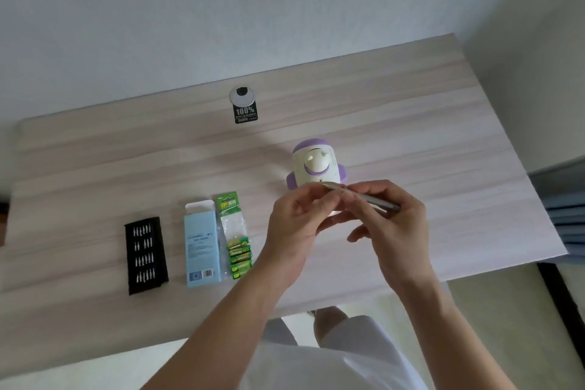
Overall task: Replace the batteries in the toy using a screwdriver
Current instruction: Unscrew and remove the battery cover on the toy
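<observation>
While I watch through the head camera, the pale wood-grain worktop [411,111] fills most of my view, its far edge against a white wall. Both of my hands are raised over its right half, close together above the near edge. The left hand [297,218] has its fingertips curled in and pinching the front end of the screwdriver [376,199]. The right hand [392,222] grips the slim grey shaft further back, so the tool lies almost level between them. I cannot tell whether a bit sits under the left fingertips. Just beyond the hands stands the toy [316,165], cream with purple trim, upright about midway between the far and near edges and partly hidden at its base by my fingers. Left of the hands, three things lie in a row toward the near edge. The light blue box [202,244], its top flap open, is in the middle. The black bit tray [146,255], with rows of metal bits, lies apart from the box on its left. The green battery pack [235,237] is just beside the box on its right. Near the far edge sits a round grey cable grommet [242,95], with a small black sticker [246,114] touching its near side.
</observation>
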`<state>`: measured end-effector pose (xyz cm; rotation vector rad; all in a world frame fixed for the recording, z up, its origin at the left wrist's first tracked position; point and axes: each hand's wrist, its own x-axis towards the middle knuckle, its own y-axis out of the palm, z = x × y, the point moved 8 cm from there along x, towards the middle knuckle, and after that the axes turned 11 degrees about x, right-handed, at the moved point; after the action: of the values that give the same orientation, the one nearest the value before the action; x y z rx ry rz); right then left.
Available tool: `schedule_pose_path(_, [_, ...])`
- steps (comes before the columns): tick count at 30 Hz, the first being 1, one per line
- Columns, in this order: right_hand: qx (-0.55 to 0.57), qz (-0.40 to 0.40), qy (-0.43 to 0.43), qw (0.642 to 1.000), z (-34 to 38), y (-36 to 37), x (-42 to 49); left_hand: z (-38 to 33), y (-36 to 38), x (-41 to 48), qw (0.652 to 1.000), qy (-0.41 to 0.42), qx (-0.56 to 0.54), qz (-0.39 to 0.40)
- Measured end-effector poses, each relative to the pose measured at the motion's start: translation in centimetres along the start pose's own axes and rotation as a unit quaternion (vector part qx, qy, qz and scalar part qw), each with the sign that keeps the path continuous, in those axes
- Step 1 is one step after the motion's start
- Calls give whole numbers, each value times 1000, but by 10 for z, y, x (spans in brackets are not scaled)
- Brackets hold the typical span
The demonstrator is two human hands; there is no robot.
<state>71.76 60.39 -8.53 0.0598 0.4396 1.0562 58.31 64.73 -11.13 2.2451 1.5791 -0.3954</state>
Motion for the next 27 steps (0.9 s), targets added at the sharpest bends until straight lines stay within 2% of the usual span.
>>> schedule_pose_path(3, [-13, -7, -12, 1000, 3, -9, 20, -6, -23, 13, 993, 54, 90, -61])
schedule_pose_path(6, [-38, -30, -34, 998, 2, -20, 35, -9, -53, 29, 957, 128, 231, -117])
schedule_pose_path(8, [-66, -37, -47, 996, -3, -22, 44, -7, -59, 44, 927, 163, 321, -107])
schedule_pose_path(10, [-104, -42, -51, 992, -12, -24, 50, -3, -56, 60, 899, 201, 383, -64])
schedule_pose_path(15, [-139, -53, -57, 987, -35, -27, 53, 12, -41, 84, 879, 251, 406, 20])
schedule_pose_path(21, [-83, -91, -58, 991, -55, -32, 46, 23, -36, 88, 857, 297, 422, 18])
schedule_pose_path(27, [-108, -107, -82, 985, -60, -28, 46, 31, -36, 92, 868, 288, 402, 36])
